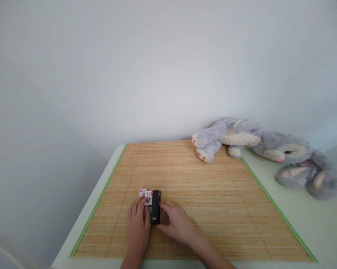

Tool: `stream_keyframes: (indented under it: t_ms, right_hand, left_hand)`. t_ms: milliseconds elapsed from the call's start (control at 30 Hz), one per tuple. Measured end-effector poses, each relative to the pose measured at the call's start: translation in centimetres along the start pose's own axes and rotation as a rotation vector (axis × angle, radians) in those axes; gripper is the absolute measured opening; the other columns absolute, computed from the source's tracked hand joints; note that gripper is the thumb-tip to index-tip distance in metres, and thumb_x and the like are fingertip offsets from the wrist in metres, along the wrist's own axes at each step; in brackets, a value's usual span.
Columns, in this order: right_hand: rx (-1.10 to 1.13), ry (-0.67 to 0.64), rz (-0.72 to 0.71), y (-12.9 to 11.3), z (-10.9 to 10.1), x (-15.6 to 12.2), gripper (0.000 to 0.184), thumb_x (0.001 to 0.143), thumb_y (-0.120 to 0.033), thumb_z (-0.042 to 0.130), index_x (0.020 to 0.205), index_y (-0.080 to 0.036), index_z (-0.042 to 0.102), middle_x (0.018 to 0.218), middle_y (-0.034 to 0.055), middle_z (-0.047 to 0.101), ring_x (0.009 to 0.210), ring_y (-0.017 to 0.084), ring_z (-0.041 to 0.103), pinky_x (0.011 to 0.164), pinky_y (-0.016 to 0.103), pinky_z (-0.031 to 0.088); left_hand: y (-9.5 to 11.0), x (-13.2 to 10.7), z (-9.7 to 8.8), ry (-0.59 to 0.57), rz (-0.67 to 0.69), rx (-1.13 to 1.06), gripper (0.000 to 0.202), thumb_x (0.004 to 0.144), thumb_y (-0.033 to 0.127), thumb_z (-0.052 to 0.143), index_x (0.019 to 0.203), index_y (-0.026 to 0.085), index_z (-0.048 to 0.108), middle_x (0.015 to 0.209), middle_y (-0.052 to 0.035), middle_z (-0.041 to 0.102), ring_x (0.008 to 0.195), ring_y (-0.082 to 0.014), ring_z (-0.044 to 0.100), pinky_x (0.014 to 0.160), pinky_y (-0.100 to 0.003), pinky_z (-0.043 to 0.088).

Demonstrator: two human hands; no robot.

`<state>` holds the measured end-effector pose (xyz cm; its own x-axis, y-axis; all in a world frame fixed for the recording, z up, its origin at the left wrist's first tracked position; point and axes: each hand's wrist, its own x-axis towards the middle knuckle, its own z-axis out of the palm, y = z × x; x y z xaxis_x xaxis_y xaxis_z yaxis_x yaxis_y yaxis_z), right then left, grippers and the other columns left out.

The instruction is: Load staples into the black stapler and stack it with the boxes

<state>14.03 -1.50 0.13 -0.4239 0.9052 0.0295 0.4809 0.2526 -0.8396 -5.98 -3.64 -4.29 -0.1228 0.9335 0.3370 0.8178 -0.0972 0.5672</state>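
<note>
1. Black oblong device (pixel 155 207), stapler-like, one. Lies lengthwise, near end towards the person, on the bamboo mat (pixel 185 172), between the two hands.
2. Printed packet (pixel 149 195), white with red markings. Beside the device's left edge, partly beneath the left fingers; its full outline hidden.
3. Left hand (pixel 138 216). Fingers extended forward, laid over the packet, thumb just left of the device; cannot tell whether they grip.
4. Right hand (pixel 177 223). Thumb and forefinger parted; forefinger tip at the device's right edge, thumb near its lower right corner. Cannot tell whether the fingers grasp it.
5. Plush toy (pixel 240 138), grey and cream, on its side, feet on the mat, head over the pale worktop (pixel 305 220).
</note>
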Motion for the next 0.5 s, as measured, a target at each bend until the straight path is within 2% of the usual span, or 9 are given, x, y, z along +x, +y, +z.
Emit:
stream_keyframes:
  t_ms: [67,200,500]
  right_hand:
    - [-0.056,0.007,-0.008,-0.2,0.6,-0.1,0.054,0.074,-0.022,0.085,0.125,-0.029,0.069,0.110,0.0029,0.070,0.099,0.026,0.064,0.088,0.035,0.052]
    - [-0.150,0.022,-0.025,-0.3,2.2,0.2,0.058,0.082,-0.026,0.080,0.138,-0.031,0.064,0.118,0.0054,0.068,0.112,0.029,0.060,0.100,0.041,0.049]
    - [-0.272,0.037,-0.050,-0.3,3.5,0.4,0.061,0.085,-0.042,0.083,0.142,-0.039,0.059,0.116,0.0028,0.066,0.110,0.028,0.058,0.095,0.042,0.047]
  left_hand:
    - [-0.4,0.2,-0.3,-0.002,-0.008,0.009,0.036,0.106,0.031,0.041,0.138,0.028,0.058,0.145,-0.0074,0.059,0.135,-0.0278,0.052,0.115,-0.055,0.044]
    - [-1.3,0.6,-0.9,0.011,0.000,0.012,0.036,0.106,0.031,0.040,0.135,0.027,0.060,0.140,-0.0085,0.062,0.131,-0.0289,0.055,0.114,-0.055,0.044]
    - [-2.9,0.9,-1.7,0.028,-0.002,0.021,0.036,0.103,0.028,0.041,0.132,0.026,0.062,0.136,-0.0087,0.064,0.128,-0.0291,0.057,0.111,-0.054,0.046]
